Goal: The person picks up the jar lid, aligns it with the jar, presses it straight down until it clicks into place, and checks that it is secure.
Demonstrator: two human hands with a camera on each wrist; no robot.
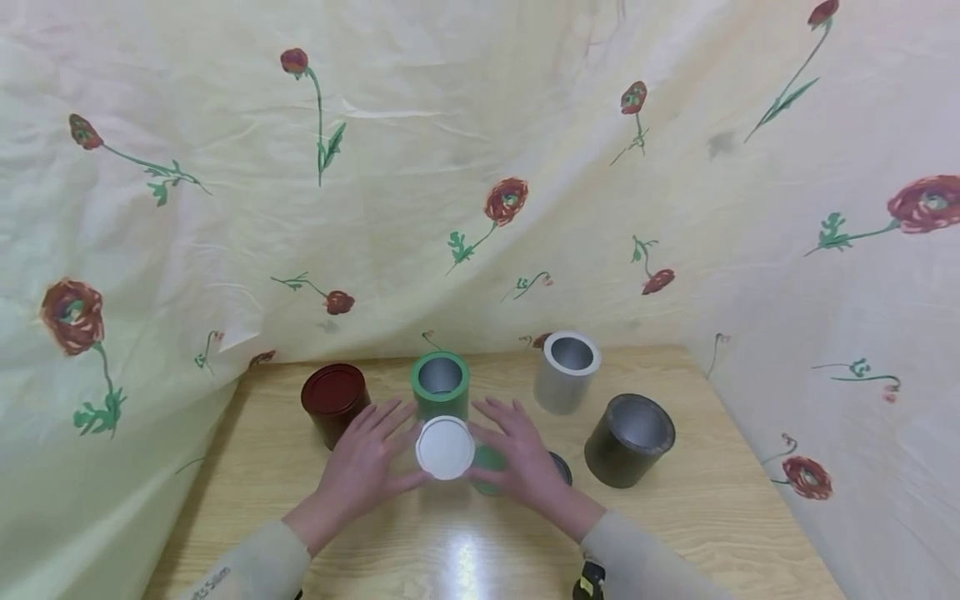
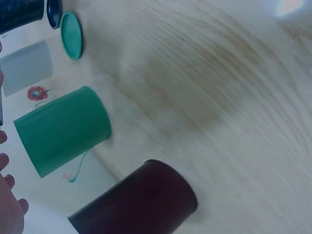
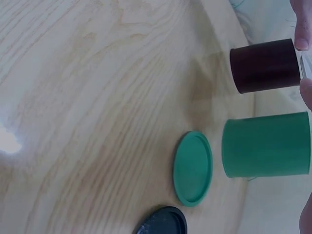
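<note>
Both hands hold a round white lid (image 1: pixel 446 448) by its edge, one on each side, above the table. My left hand (image 1: pixel 360 467) pinches its left side between thumb and forefinger, the other fingers spread. On the opposite side my right hand (image 1: pixel 527 461) pinches it likewise. In the right wrist view the lid's thin edge (image 3: pixel 305 67) shows between fingertips. Just behind the lid stands a green canister (image 1: pixel 441 410), its top uncovered. A green lid (image 1: pixel 487 472) lies flat on the table, partly hidden by the right hand, with a black lid (image 1: pixel 562 469) beside it.
A dark red canister (image 1: pixel 335 400) with its top covered stands at the left. Behind the right hand is an uncovered white canister (image 1: pixel 561 387), and further right an uncovered black canister (image 1: pixel 625 450). Flowered cloth (image 1: pixel 405 233) hangs around the wooden table (image 1: pixel 712 500).
</note>
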